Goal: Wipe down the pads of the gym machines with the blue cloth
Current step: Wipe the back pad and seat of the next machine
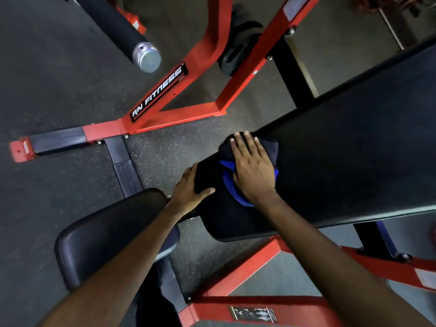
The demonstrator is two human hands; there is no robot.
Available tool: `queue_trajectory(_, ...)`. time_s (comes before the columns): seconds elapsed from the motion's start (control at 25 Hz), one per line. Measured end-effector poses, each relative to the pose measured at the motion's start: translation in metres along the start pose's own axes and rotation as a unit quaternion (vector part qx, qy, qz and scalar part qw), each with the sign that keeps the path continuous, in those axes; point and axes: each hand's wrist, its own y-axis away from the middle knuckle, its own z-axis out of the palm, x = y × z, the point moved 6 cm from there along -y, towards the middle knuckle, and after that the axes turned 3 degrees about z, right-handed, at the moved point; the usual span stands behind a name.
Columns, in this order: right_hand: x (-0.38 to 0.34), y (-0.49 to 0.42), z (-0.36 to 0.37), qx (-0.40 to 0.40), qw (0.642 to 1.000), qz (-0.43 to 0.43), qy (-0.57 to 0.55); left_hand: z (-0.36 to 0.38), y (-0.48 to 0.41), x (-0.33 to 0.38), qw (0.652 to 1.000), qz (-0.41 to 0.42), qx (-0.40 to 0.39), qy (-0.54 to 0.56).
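Floor (165,147) borders the pad (354,149) end, where left hand (188,192) lies flat and right hand (253,171) flattens blue cloth (227,177), fingers (247,143) straight.

Red frame (103,133) on speckled rubber floor (47,79)

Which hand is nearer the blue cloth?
Right. The right hand lies flat on the blue cloth; the left hand rests on the pad end, beside it.

Dark speckled rubber floor (169,152) beneath red steel frames (188,115).
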Motion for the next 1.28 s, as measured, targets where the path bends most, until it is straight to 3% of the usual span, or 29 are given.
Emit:
queue_trajectory(0.16, -0.022, -0.026, -0.005, -0.082, 0.996, -0.025, -0.016, 0.002, 0.006, -0.019, 0.999, 0.021, -0.028, 0.015)
queue_trajectory(0.44, 0.118, -0.001, -0.087, 0.025, 0.999, 0.042, -0.007, 0.004, 0.008, 0.0, 0.999, -0.032, -0.042, -0.011)
queue_trajectory(0.6, 0.088, -0.012, -0.065, 0.027, 0.995, 0.098, 0.013, 0.007, 0.004, -0.002, 0.999, -0.039, -0.02, -0.002)
queue_trajectory(0.76, 0.029, -0.024, -0.027, -0.028, 0.999, 0.036, 0.005, 0.017, 0.004, -0.015, 1.0, -0.02, -0.003, -0.011)
queue_trajectory(0.88, 0.053, -0.015, -0.044, 0.005, 0.999, 0.033, -0.027, 0.015, 0.002, -0.014, 0.999, -0.019, -0.026, -0.014)
queue_trajectory(1.08, 0.146, 0.027, -0.097, 0.047, 0.992, 0.112, -0.017, 0.001, 0.006, -0.009, 0.998, -0.019, -0.055, 0.01)
queue_trajectory(1.2, 0.137, 0.021, -0.096, 0.055, 0.988, 0.141, 0.009, 0.006, 0.014, -0.019, 0.998, -0.029, -0.05, 0.037)
queue_trajectory(1.28, 0.101, 0.003, -0.075, 0.041, 0.994, 0.097, 0.02, 0.015, 0.019, -0.031, 0.999, -0.015, -0.027, 0.025)
